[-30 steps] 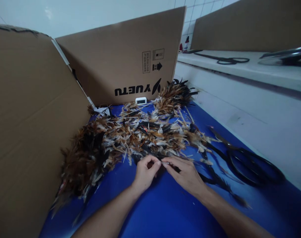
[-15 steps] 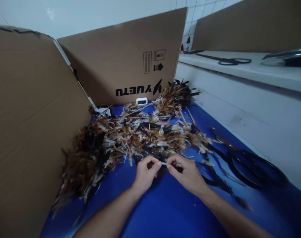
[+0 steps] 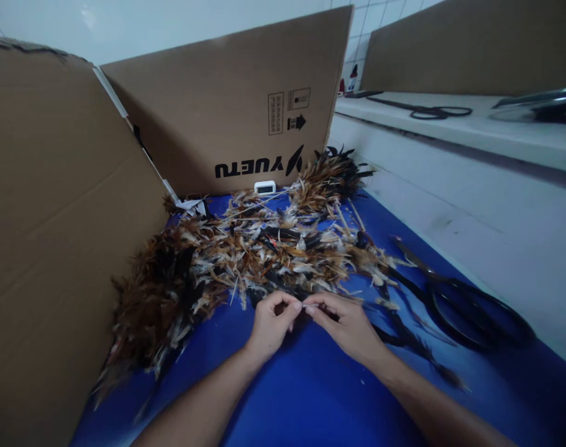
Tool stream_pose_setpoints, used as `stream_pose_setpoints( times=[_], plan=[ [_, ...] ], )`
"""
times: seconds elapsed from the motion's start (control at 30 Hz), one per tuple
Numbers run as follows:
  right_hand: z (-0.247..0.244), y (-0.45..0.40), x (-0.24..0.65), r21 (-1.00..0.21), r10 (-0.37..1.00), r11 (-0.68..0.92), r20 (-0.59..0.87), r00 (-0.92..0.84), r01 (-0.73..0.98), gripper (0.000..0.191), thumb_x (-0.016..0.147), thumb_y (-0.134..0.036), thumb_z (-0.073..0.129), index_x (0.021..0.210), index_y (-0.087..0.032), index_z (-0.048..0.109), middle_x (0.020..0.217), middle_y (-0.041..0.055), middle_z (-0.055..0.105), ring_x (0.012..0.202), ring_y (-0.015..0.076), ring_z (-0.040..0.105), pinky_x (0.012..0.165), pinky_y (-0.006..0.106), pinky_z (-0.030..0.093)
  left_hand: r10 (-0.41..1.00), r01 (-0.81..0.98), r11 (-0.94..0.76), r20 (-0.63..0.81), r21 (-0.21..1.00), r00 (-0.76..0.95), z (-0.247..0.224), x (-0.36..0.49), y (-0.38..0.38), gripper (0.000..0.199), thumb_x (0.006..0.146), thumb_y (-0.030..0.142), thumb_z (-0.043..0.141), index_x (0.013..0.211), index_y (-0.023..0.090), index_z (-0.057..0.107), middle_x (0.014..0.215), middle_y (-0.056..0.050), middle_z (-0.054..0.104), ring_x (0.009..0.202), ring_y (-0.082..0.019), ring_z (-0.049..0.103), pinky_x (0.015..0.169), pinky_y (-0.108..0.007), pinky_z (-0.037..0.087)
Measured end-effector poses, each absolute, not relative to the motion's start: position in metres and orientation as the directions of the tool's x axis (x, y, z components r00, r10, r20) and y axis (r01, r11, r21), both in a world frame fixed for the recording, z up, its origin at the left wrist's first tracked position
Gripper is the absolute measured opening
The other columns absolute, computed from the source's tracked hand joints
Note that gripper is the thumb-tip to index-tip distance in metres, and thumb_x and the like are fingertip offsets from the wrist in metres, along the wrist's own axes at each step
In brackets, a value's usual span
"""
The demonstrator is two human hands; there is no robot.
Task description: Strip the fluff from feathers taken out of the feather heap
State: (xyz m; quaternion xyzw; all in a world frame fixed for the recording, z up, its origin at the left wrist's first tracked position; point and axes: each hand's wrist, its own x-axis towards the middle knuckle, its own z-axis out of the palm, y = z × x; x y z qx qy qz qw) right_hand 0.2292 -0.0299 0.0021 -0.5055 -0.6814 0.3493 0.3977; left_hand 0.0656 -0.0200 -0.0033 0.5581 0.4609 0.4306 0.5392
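My left hand point(image 3: 269, 324) and my right hand point(image 3: 346, 328) meet fingertip to fingertip just above the blue tabletop point(image 3: 305, 397). Thumb and forefinger are pinched on each, holding a thin pale strip point(image 3: 304, 305) between them. Too little of the strip shows to tell what it is. Right behind the fingers lies a wide heap of loose brown, black and whitish feathers point(image 3: 273, 254). To the right of my right hand rest long dark feathers point(image 3: 415, 341) and big black-handled scissors point(image 3: 478, 313).
Cardboard panels point(image 3: 208, 118) wall off the back and left. A feather bundle point(image 3: 332, 177) and a small white digital display point(image 3: 264, 187) stand at the back. A thick feather pile point(image 3: 147, 304) lies left. On the right ledge rests another pair of scissors point(image 3: 432, 112).
My hands have drawn closer together, and less of the pale strip shows between the fingertips. The whole view has shifted slightly; the feathers and scissors lie as before.
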Motion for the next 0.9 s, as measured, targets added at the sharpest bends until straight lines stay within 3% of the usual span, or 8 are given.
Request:
stream_pose_setpoints(
  times=[0.2, 0.47, 0.73, 0.9],
  plan=[
    [0.006, -0.029, 0.23, -0.91, 0.972, 0.221, 0.178, -0.153, 0.35, 0.016, 0.083, -0.034, 0.055, 0.083, -0.021, 0.065, 0.072, 0.0003, 0.063, 0.066, 0.0134, 0.057, 0.062, 0.025, 0.044, 0.982, 0.068, 0.024, -0.036, 0.997, 0.185, -0.002, 0.066, -0.02, 0.02, 0.077, 0.033, 0.059, 0.071, 0.014, 0.06, 0.046, 0.005, 0.046, 0.043, -0.006, 0.039, 0.045, -0.018, 0.031],
    [0.008, -0.027, 0.231, -0.998, 0.998, 0.006, 0.002, -0.061, 0.062, 0.02, 0.081, -0.038, 0.056, 0.08, -0.018, 0.057, 0.057, -0.0033, 0.055, 0.05, 0.0093, 0.049, 0.05, 0.022, 0.039, 0.981, 0.104, 0.057, -0.075, 0.993, 0.178, -0.004, 0.065, -0.02, 0.019, 0.076, 0.032, 0.059, 0.068, 0.014, 0.059, 0.046, 0.005, 0.045, 0.042, -0.005, 0.037, 0.044, -0.017, 0.029],
    [0.014, -0.028, 0.227, -0.98, 0.997, -0.032, -0.017, -0.081, -0.196, 0.019, 0.081, -0.037, 0.058, 0.079, -0.018, 0.056, 0.067, -0.0008, 0.06, 0.053, 0.0082, 0.05, 0.05, 0.022, 0.041, 0.977, 0.138, 0.025, -0.053, 0.99, 0.204, -0.004, 0.065, -0.018, 0.019, 0.076, 0.031, 0.058, 0.067, 0.014, 0.059, 0.048, 0.004, 0.046, 0.043, -0.006, 0.039, 0.044, -0.018, 0.03],
    [0.017, -0.03, 0.228, -0.982, 0.999, 0.003, 0.011, -0.041, -0.189, 0.024, 0.074, -0.037, 0.066, 0.085, -0.019, 0.055, 0.074, 0.0019, 0.065, 0.056, 0.0106, 0.055, 0.051, 0.024, 0.045, 0.976, 0.137, 0.018, -0.048, 0.99, 0.214, -0.005, 0.065, -0.017, 0.016, 0.074, 0.028, 0.058, 0.066, 0.014, 0.059, 0.049, 0.004, 0.046, 0.043, -0.006, 0.039, 0.043, -0.018, 0.03]
  ],
)
